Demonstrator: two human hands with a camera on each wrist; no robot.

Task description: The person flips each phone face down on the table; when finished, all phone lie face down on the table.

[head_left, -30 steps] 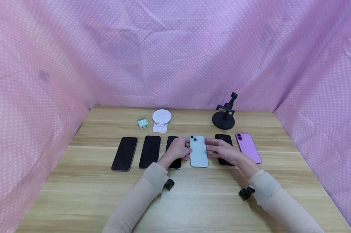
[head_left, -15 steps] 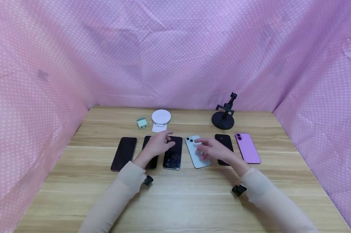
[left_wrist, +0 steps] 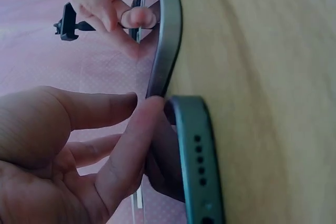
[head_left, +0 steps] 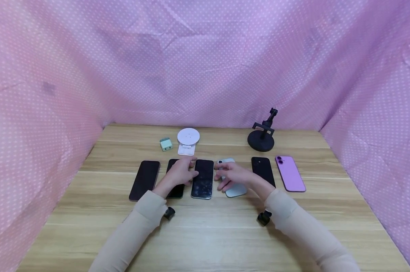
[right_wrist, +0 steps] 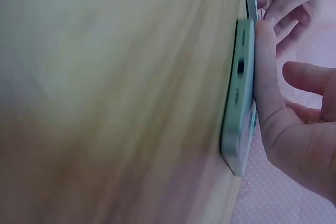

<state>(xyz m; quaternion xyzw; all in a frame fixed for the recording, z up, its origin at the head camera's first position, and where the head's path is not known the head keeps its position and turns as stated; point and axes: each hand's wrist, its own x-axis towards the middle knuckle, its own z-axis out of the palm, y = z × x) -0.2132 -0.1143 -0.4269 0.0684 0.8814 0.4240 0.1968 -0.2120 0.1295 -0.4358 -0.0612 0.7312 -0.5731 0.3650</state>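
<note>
Dark phone (head_left: 202,179) lies screen up on the wooden table (head_left: 218,238), between the hands; left hand (head_left: 179,173), fingers loosely extended, reaches over a second black phone (head_left: 176,192) to its left edge; right hand (head_left: 235,174), fingers likewise relaxed, reaches over the askew pale phone (head_left: 238,190) to its right edge; neither grips anything, contact unclear. Step in hand, apparently: flanking the dark phone; next move calls for light, even contact on both long edges.
</note>
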